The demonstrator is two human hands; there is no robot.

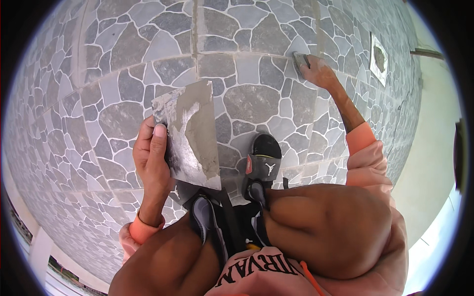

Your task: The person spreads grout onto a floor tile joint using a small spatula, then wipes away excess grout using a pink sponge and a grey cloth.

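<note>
Over the grey stone-patterned floor (123, 118), a four-sided silver metal plate (185, 145) of grey paste (197, 106) is gripped by the left hand (152, 155), likely for easy reach; toward the floor's right edge, a flat grey tool (297, 60) is gripped by the right hand (320, 73).

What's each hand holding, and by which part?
Left hand: mortar-smeared metal plate, at its left edge. Right hand: small grey tool, by its right side.

plate (192, 140): left, nearer | hand tool (298, 64): right, farther ahead | right sandal (259, 166): on tiles (252, 104)
</note>
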